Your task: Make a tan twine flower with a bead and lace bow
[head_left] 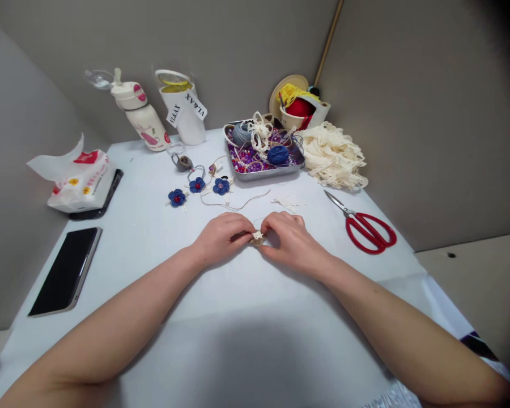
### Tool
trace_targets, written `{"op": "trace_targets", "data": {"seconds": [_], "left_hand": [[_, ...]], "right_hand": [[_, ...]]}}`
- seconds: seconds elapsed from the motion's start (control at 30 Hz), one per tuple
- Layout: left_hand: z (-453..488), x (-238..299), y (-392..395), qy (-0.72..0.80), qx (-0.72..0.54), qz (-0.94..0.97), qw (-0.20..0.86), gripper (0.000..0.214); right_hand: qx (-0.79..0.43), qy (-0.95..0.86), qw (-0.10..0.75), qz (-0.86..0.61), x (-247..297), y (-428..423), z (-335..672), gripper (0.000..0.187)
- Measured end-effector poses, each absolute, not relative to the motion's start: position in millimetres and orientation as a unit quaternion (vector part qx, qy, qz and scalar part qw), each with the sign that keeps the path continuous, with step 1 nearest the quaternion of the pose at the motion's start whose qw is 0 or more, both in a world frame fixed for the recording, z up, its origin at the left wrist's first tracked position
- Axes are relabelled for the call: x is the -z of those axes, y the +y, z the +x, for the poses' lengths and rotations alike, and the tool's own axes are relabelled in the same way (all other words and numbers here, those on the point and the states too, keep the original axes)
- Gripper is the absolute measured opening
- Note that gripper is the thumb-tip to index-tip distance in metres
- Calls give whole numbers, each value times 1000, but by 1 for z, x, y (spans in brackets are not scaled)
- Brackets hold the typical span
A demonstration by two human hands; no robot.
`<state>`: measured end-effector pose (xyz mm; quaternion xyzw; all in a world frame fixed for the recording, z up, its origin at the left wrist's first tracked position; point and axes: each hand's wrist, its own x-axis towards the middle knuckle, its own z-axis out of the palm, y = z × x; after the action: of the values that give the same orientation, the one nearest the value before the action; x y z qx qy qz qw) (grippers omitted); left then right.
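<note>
Bare forearms (110, 340) angling inward; left hand (221, 239), right hand (293, 242) together, pinching small cream lace piece (257, 238) between them.

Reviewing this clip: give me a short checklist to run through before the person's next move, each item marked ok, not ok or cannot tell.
1. Left hand and right hand both on the small cream lace piece: ok.
2. Lace piece's shape under the fingers: cannot tell, partly hidden.
3. Red-handled scissors closed, lying apart from the hands: ok.
4. Loose cord lying clear of the hands: ok.
5. Blue crochet flowers lying apart from the hands: ok.
6. Metal tray of purple beads level on the table, beads inside as far as visible: ok.
</note>
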<state>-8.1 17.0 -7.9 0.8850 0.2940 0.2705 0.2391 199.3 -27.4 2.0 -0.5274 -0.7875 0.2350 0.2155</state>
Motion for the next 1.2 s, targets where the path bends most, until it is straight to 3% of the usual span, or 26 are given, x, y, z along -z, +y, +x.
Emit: {"op": "trace_targets", "data": {"seconds": [0.27, 0.47, 0.73, 1.0, 1.2], "left_hand": [[-5, 8, 16, 405, -319, 772, 371, 8], [3, 5, 7, 428, -350, 628, 548, 9], [3, -5, 6, 475, -391, 561, 554, 13], [5, 2, 4, 456, -412, 505, 606, 18], [4, 10, 8, 456, -459, 488, 585, 17]], "right_hand": [[-204, -780, 296, -512, 8, -22, 197, 2], [-317, -715, 364, -506, 6, -23, 195, 5], [-489, -597, 380, -510, -5, -25, 196, 14], [-526, -565, 398, -495, -3, -22, 197, 18], [-516, -573, 398, -497, -6, -24, 198, 19]]}}
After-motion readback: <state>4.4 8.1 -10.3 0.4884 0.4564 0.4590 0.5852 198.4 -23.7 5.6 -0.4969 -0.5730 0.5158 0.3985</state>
